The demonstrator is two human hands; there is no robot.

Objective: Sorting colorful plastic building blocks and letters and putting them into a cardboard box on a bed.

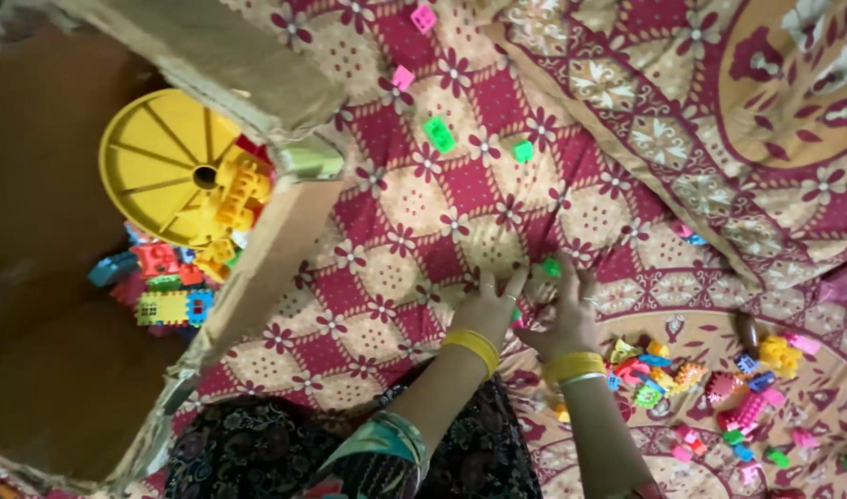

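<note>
Hands of the person met over a patterned red and cream cloth that covered the surface. The left hand rested on the cloth with its fingers spread wide, and a small green piece showed just under its edge. The right hand was beside it, fingers drawn narrow, and it held a small green block at the fingertips, just above the cloth. Both wrists wore yellow bangles.

Loose blocks lay well apart on the cloth further away: a green block, a smaller green one and two pink ones. To the right of the hands lay a heap of coloured toy pieces, pink, yellow, blue and green, near the right wrist.

At the left stood an open cardboard box, tilted toward the camera. Inside it were a yellow wheel with spokes and more plastic blocks in red, yellow and blue, pressed against the wall of the box.
</note>
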